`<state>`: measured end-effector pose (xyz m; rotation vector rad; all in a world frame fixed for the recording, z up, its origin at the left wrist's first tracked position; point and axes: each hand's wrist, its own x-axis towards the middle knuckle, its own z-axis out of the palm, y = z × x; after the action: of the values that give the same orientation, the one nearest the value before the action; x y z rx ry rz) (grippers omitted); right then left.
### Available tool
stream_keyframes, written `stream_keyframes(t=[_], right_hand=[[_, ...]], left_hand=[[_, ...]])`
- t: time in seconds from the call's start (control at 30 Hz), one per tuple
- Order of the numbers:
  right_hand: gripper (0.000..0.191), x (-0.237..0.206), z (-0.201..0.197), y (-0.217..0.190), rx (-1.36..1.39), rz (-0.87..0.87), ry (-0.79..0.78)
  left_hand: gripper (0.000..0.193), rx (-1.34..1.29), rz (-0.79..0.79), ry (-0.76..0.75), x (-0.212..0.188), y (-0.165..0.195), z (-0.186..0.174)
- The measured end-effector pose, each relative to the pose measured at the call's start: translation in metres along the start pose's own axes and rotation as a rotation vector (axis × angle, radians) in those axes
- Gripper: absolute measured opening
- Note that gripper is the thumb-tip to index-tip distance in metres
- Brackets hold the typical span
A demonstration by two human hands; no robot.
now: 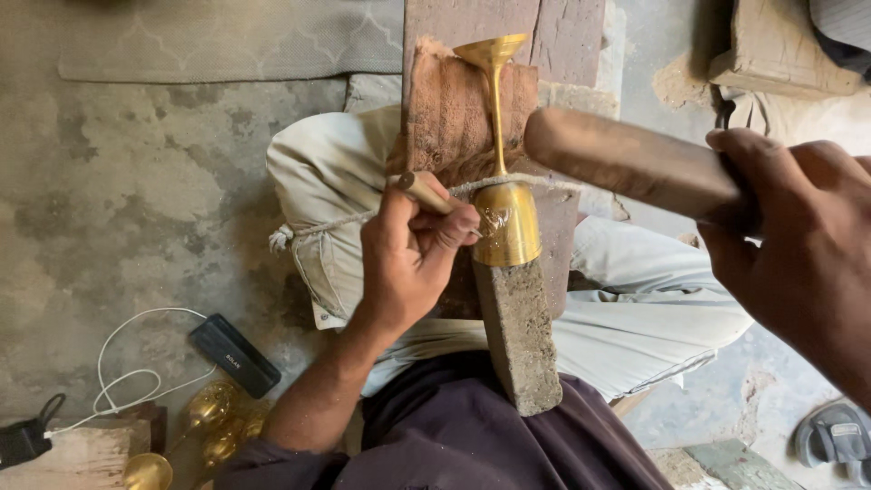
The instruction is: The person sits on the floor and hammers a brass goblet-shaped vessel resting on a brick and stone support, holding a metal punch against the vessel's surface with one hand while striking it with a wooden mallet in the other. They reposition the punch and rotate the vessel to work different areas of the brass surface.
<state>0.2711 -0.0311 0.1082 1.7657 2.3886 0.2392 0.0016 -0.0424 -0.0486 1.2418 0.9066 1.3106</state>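
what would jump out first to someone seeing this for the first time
The shiny brass goblet at the centre, lying on a wooden block and tied down with a rope. The left hand presses a small wooden-handled tool against its bowl, while the right hand holds a thick wooden mallet raised at right. More brass goblets lie at lower left beside a black power bank.

The right hand runs off the right edge of the frame, its blurred wooden mallet hiding the wood behind, the thin chisel tip is perhaps touching the brass goblet, and the grey sandal is cut off lower right.
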Motion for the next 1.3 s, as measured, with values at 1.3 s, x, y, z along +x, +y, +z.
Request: stream_keyframes(t=[1.3], right_hand=[[0.043, -0.088, 0.057, 0.002, 0.264, 0.246, 0.107]], left_hand=[[0.034, 0.588, 0.276, -0.754, 0.051, 0.003, 0.032]])
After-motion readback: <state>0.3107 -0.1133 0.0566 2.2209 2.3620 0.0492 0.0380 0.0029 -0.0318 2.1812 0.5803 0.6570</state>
